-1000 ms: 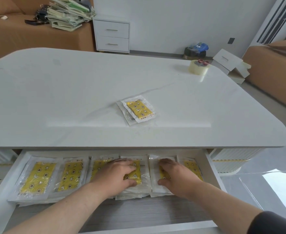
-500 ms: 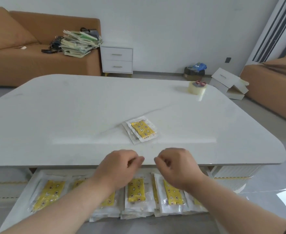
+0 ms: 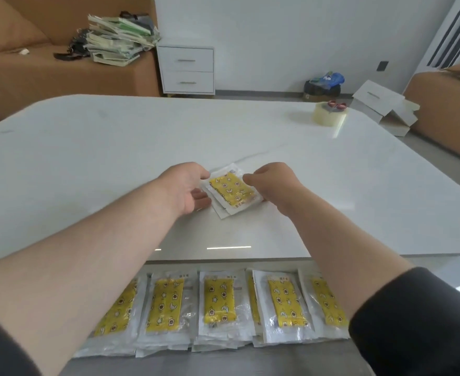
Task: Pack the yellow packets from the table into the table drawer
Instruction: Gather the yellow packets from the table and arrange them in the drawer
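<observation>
On the white, glossy stone-look table (image 3: 88, 158) lies a small stack of yellow packets (image 3: 231, 192). Each is a flat rectangle printed with stars and moons, sealed in a clear, crinkly plastic sleeve whose small print cannot be read. The left hand (image 3: 184, 187) grips the stack's left edge between thumb and fingers. The right hand (image 3: 273, 185) is curled at the right edge with its fingertips hidden, so I cannot tell whether it holds. Below, the open drawer (image 3: 169, 365) holds a row of piled matching packets (image 3: 219, 302). A roll of clear tape (image 3: 330, 116) stands far right.
</observation>
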`<action>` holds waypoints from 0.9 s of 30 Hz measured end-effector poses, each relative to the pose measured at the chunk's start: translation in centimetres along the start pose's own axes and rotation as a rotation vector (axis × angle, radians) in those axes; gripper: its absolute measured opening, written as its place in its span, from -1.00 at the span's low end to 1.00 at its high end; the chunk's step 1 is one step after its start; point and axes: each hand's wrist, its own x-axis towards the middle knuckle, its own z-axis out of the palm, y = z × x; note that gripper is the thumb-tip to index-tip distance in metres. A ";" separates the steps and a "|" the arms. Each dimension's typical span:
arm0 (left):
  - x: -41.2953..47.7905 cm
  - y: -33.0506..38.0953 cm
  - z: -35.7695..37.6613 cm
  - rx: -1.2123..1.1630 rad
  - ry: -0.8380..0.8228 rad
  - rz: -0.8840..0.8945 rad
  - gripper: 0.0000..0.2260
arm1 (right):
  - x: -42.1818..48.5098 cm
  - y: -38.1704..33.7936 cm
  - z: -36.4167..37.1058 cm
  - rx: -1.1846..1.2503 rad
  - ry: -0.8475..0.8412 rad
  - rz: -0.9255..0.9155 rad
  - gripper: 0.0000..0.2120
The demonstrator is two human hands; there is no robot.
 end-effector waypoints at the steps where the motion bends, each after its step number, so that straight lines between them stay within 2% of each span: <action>1: 0.3 -0.1 0.3 0.003 0.005 0.005 -0.86 | 0.1 0.0 0.2 -0.026 0.012 -0.011 -0.84; 4: 1.6 -0.3 1.1 0.034 0.027 0.015 -0.92 | 0.3 -0.2 0.8 -0.100 0.021 -0.029 -0.82; 10: 1.4 -0.6 1.5 0.174 -0.027 -0.012 -0.89 | 0.0 -0.2 1.7 -0.143 0.014 0.024 -0.72; 17: 1.7 -1.3 1.6 0.188 -0.013 0.139 -0.78 | -0.4 -0.1 1.2 0.264 -0.131 0.109 -0.85; 20: 0.4 -1.0 1.0 0.118 -0.038 0.169 -0.73 | -1.2 -0.8 0.7 0.395 -0.187 0.135 -0.76; 23: -1.6 -0.4 -0.1 0.031 -0.089 0.157 -0.81 | -2.8 -2.0 -0.1 0.464 -0.257 0.113 -0.57; 24: -2.6 -0.3 -0.6 0.010 -0.105 0.154 -0.82 | -3.5 -2.5 -0.4 0.483 -0.284 0.106 -0.57; 27: -6.1 -0.3 -2.6 -0.016 -0.159 0.124 -0.87 | -7.0 -3.6 -0.9 0.536 -0.322 0.112 -0.76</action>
